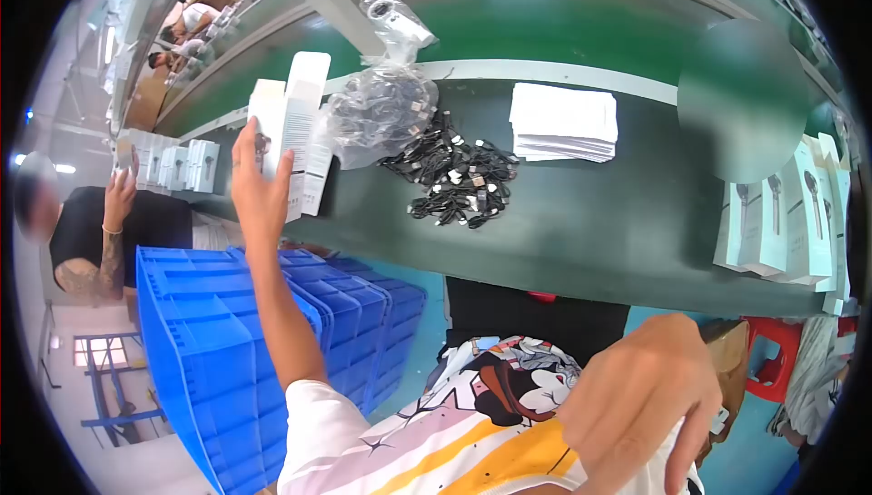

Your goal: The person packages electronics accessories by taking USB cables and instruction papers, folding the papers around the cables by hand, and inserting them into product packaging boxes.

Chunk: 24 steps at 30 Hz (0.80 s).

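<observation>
My left hand (259,182) is at the left end of the green table, its fingers closed round a white box (270,127) whose flap stands up. Another white printed box (314,168) is just right of it. My right hand (645,395) is raised low in front of my shirt at the right, its fingers bent downward; whatever it may hold is hidden. Black cables (463,177) lie in a loose pile mid-table, beside a clear plastic bag (381,112) with more cables inside. To the right of the pile sits a stack of white papers (563,121).
White boxes (781,213) stand upright at the table's right end; more boxes (191,165) stand at the far left. Blue crates (218,341) are below the table on the left. A person (100,232) is beyond them. A red stool (770,359) is at the right.
</observation>
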{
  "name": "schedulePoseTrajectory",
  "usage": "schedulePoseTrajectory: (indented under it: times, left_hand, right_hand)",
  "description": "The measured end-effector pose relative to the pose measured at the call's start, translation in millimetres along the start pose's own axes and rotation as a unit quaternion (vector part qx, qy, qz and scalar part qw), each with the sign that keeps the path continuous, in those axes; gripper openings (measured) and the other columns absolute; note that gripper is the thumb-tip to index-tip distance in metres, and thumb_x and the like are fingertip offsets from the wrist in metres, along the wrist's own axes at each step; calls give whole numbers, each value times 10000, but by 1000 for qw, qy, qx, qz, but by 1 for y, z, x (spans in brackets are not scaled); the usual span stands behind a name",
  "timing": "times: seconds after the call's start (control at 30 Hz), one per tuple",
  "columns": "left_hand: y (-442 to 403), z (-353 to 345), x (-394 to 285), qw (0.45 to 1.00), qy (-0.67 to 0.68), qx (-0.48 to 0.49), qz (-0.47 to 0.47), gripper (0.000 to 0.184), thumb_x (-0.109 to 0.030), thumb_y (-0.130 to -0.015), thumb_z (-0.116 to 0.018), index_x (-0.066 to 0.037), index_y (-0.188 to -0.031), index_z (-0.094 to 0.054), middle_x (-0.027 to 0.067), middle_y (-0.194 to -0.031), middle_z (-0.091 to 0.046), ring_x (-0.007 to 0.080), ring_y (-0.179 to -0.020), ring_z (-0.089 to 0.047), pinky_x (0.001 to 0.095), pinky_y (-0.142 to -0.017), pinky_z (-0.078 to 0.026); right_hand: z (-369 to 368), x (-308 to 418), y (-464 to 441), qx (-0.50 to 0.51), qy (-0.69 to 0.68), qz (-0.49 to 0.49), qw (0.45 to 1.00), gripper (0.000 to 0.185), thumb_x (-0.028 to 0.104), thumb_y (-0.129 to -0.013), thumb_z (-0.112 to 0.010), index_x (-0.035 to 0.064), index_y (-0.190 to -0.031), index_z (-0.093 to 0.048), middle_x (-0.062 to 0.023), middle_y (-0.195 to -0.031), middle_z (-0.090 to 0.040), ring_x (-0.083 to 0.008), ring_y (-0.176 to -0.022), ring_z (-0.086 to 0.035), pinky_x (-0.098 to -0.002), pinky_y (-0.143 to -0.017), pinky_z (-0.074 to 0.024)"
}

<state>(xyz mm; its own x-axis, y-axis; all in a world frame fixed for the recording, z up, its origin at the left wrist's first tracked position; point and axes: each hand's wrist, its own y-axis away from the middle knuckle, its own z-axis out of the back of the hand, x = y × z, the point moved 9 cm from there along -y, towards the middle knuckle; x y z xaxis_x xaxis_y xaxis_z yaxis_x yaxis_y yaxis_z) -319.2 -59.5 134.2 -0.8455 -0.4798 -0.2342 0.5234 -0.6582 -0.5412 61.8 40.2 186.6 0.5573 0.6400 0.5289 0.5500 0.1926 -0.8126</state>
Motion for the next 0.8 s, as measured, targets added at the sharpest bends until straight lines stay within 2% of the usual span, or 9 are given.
schedulePoseTrajectory:
  times: [0.07,0.17,0.2,0.3,0.37,0.43,0.63,0.73,0.8]
  left_hand:
    - [-2,3,16,999,-28,13,14,658,-142,-895,-729,-60,-1491,-463,188,-1395,-560,361,-1215,-597,433,-1022,-475]
    - [-1,3,38,997,-79,18,10,652,-170,-901,-725,-60,-1489,-464,181,-1411,-558,375,-1215,-593,447,-1035,-466]
    - [-3,2,47,996,-90,22,19,651,-188,-905,-722,-60,-1489,-464,181,-1421,-555,380,-1221,-590,451,-1038,-463]
    - [-8,-3,74,991,-113,40,52,647,-242,-914,-713,-54,-1483,-470,187,-1437,-552,391,-1232,-582,461,-1041,-460]
    - [-11,-11,87,988,-116,68,75,645,-275,-918,-708,-40,-1473,-481,201,-1433,-557,396,-1232,-581,464,-1036,-462]
    - [-16,-26,104,986,-125,92,67,645,-292,-918,-707,-24,-1462,-488,217,-1420,-565,397,-1228,-582,471,-1033,-462]
    - [-28,-68,132,977,-136,161,18,668,-300,-912,-709,-12,-1468,-474,263,-1443,-536,449,-1232,-558,476,-1073,-426]
    - [-18,-79,119,972,-163,164,-28,711,-315,-909,-709,-34,-1500,-430,276,-1496,-484,456,-1290,-514,492,-1104,-395]
    - [-13,-74,107,968,-218,106,-59,663,-266,-909,-714,-31,-1475,-461,263,-1478,-504,436,-1301,-509,494,-1103,-396]
  right_hand:
    - [-1,0,4,0,7,-23,1000,435,255,-983,-671,-150,-1138,-700,-213,-897,-685,-290,-643,-590,-403,-519,-409]
    - [1,4,12,63,-66,30,995,430,235,-981,-664,-166,-1134,-690,-228,-906,-658,-292,-636,-569,-410,-517,-398]
    - [5,4,22,60,-50,25,997,446,265,-916,-740,-123,-1136,-716,-162,-819,-725,-269,-656,-625,-389,-529,-413]
    - [51,-22,72,-227,30,-4,974,472,326,-828,-804,-90,-1041,-743,-177,-843,-745,-239,-604,-605,-343,-519,-404]
    - [71,-55,109,-303,87,-188,930,464,267,-824,-769,-65,-1143,-714,-131,-872,-713,-187,-752,-657,-305,-600,-440]
    - [82,-82,142,-367,101,-280,881,411,211,-881,-711,-40,-1206,-678,-98,-906,-686,-162,-809,-646,-294,-718,-484]
    - [96,-103,194,-417,255,-380,785,280,144,-959,-665,10,-1205,-681,-31,-879,-674,-95,-770,-603,-277,-718,-485]
    - [101,-104,197,-441,298,-388,753,259,142,-959,-672,17,-1185,-690,-12,-851,-669,-81,-727,-586,-267,-685,-479]
    - [107,-104,195,-452,342,-387,727,250,141,-955,-676,21,-1173,-695,-14,-819,-662,-81,-695,-579,-265,-657,-474]
